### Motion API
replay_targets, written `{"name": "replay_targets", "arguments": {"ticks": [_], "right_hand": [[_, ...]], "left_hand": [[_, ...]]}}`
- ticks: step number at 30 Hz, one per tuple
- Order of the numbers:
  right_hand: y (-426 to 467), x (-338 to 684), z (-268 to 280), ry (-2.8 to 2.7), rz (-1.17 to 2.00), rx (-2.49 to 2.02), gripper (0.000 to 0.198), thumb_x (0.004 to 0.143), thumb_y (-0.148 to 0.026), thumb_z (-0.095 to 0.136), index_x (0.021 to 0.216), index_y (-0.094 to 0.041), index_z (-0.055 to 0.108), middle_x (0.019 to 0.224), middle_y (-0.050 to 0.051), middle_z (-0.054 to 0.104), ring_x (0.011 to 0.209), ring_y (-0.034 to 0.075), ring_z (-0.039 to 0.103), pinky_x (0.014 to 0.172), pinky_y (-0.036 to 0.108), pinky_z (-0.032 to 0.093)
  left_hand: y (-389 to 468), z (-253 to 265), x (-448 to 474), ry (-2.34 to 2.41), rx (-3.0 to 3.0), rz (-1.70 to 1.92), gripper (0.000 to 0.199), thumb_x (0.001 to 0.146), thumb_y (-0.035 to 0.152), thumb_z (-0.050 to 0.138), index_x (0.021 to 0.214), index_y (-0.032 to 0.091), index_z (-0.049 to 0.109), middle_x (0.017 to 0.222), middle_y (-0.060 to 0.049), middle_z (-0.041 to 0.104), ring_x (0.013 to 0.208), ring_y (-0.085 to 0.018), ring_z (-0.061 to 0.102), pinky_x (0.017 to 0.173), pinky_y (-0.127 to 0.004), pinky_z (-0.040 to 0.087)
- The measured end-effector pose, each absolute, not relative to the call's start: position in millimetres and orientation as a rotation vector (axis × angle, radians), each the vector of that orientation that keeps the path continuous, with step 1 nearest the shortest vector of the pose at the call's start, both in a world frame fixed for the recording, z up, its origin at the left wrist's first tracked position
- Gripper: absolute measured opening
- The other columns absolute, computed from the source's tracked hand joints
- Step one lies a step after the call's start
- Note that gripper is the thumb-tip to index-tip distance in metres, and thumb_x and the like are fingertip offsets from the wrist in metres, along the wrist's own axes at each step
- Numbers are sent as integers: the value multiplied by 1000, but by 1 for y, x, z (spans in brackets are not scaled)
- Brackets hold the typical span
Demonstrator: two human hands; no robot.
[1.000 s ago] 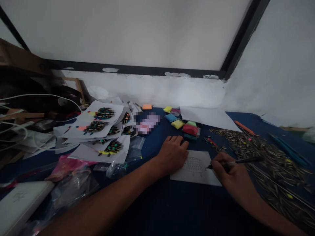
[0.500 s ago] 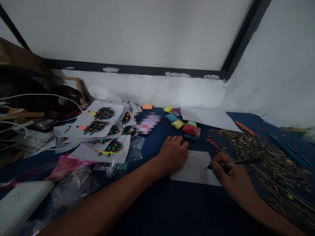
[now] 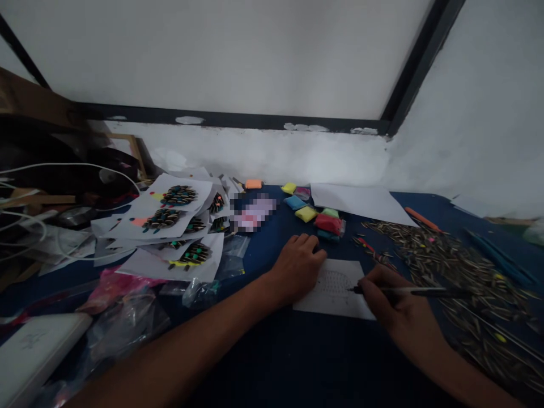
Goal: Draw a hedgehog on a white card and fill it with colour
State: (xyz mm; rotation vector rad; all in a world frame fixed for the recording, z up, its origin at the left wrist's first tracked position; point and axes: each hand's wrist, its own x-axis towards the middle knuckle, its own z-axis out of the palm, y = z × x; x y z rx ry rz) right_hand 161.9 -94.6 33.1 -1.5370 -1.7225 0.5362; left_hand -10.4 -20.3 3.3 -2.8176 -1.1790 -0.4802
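Observation:
A small white sheet of paper (image 3: 310, 305) lies on the blue tabletop, bearing a rounded drawing (image 3: 335, 281) filled with small marks and short strokes below. My left hand (image 3: 300, 266) rests over the sheet's upper left corner, palm down, fingers bent slightly and holding nothing. Between the fingers of my right hand (image 3: 391, 297) is a dark pen (image 3: 419, 291), its tip at the right part of the drawing. The pen's back end points right, over the striped seeds (image 3: 450, 266).
Small coloured packets (image 3: 328, 224) lie beyond my hands, near a large white sheet (image 3: 361, 204). At left are stacked papers with seed-covered animal figures (image 3: 178, 195), plastic bags (image 3: 127, 317), cables and a white box (image 3: 38, 351). An orange tool (image 3: 423, 220) lies by the seeds.
My right hand and the pen have shifted slightly left over the drawing, and the pen lies flatter. My left hand remains on the paper.

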Motion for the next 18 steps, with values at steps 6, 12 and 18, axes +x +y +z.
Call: {"name": "replay_targets", "arguments": {"ticks": [6,12,18], "right_hand": [[-100,157,22,-1777,729,-1522,24,86,-38,47,68,-23,52,53,-5,45,44,11,41,39,23,30],[-96,156,18,-1823,607,-1541,21,83,-33,47,64,-23,50,53,-3,48,46,12,45,42,24,35],[-92,150,14,-1858,629,-1539,21,83,-33,44,64,-23,47,52,-4,46,45,12,44,42,24,34]], "left_hand": [[-21,4,-8,-1213,-2797,-477,16,84,13,44,89,16,58,96,-8,53,89,-22,48,79,-36,42],[-21,4,-6,-1247,-2809,-433,15,84,14,43,91,16,56,94,-9,52,88,-22,49,79,-36,42],[-22,5,-5,-1281,-2819,-404,12,84,17,44,92,16,54,96,-9,53,90,-22,48,81,-37,41]]}}
